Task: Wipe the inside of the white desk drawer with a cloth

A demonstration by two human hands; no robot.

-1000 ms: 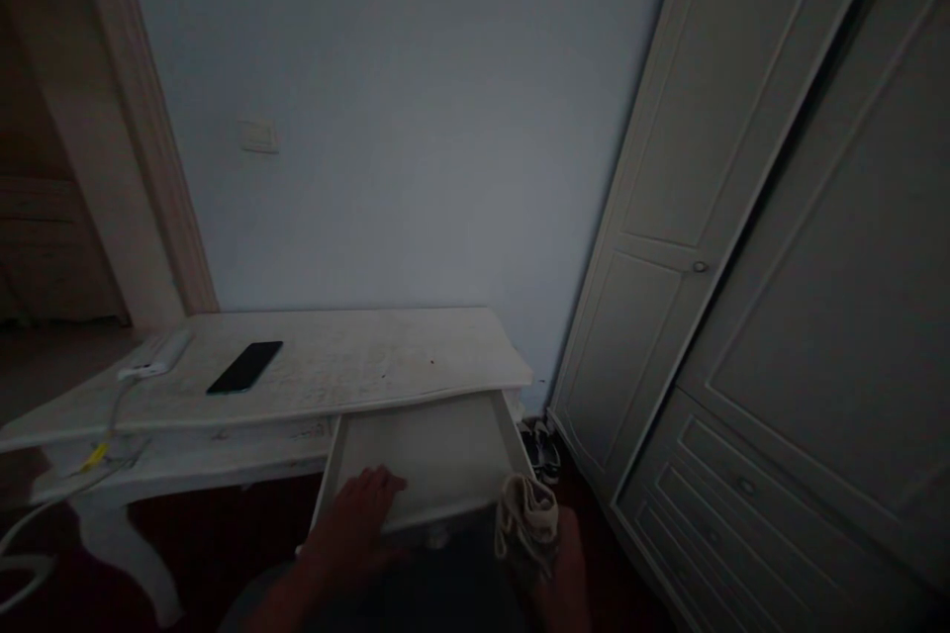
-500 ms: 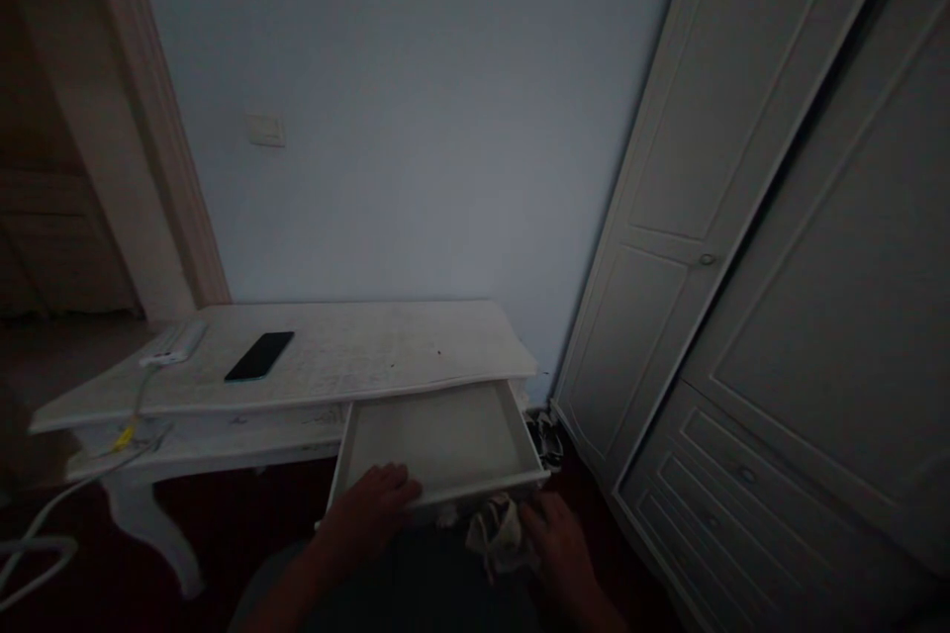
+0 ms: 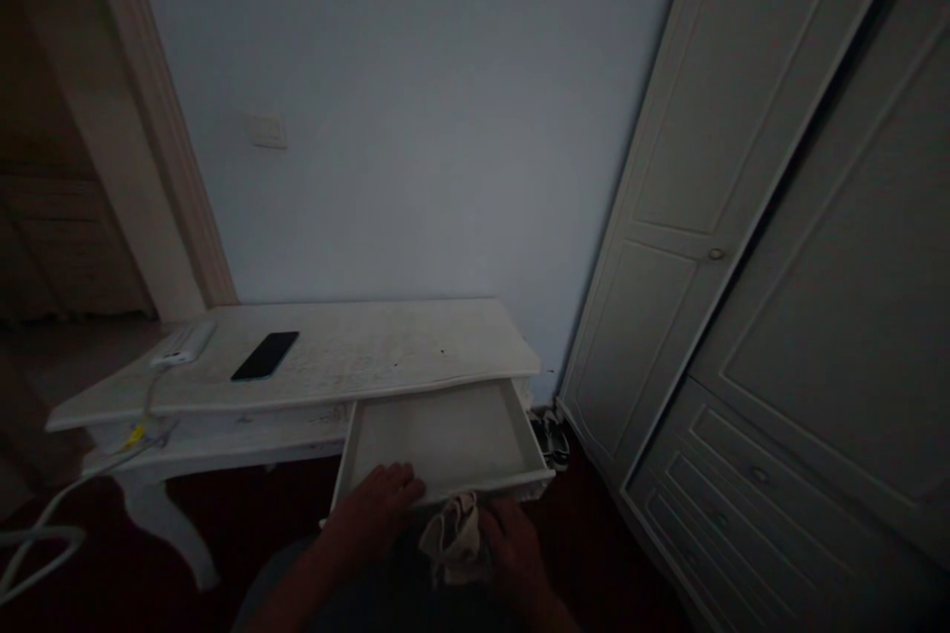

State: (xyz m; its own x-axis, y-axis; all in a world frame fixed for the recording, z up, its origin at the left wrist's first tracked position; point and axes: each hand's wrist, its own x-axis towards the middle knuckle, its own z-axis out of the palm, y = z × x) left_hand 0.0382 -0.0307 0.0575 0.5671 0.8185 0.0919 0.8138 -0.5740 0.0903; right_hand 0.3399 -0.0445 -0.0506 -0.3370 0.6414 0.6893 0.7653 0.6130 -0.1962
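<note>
A white drawer (image 3: pixel 445 435) is pulled out from the right half of a worn white table (image 3: pixel 386 341). My left hand (image 3: pixel 382 504) rests over the drawer's front edge at its left part, fingers closed round the top of the panel. Against the drawer's front face, right of the left hand, my right hand (image 3: pixel 512 544) grips a crumpled beige cloth (image 3: pixel 456 539) with dark markings. The lower part of the cloth hangs down over my lap. The drawer's inside shows a bare pale bottom.
On the table lie a dark phone (image 3: pixel 265 356) and a white power strip (image 3: pixel 183 344) with a cable hanging off the left edge. Dark shoes (image 3: pixel 550 440) stand on the red floor by the wardrobe (image 3: pixel 653 316) at right. A light switch (image 3: pixel 265 131) is on the wall.
My right hand has moved left along the drawer's front with the cloth, closer to my left hand. The left hand keeps its place on the drawer edge.
</note>
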